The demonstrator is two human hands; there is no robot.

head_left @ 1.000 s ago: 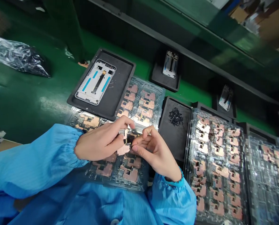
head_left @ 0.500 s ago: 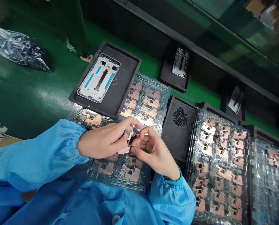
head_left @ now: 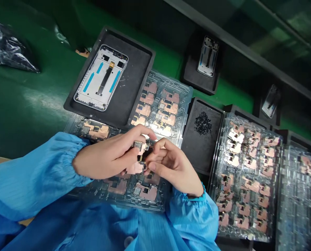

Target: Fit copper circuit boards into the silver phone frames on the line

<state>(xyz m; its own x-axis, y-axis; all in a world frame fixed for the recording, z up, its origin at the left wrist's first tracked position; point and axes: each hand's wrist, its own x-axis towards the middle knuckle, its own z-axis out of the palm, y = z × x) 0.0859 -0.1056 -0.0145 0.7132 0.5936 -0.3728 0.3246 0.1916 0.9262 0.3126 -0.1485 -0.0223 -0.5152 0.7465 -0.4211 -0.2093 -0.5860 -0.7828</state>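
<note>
My left hand pinches a small copper-clad circuit board and holds it above a clear plastic tray of like boards. My right hand meets it from the right, its thumb and forefinger closed on the same board's edge. Both arms wear blue sleeves. Just beyond the hands, a white phone frame with blue strips lies in a black foam tray.
A black tray with a heap of tiny dark parts sits right of the hands. Further clear trays of boards fill the right side. Two more phone frames rest in black holders on the green bench. A crumpled plastic bag lies far left.
The view has shifted, so everything sits a little lower-left to upper-left. The hands stay together on the board, the fingers only slightly adjusted.
</note>
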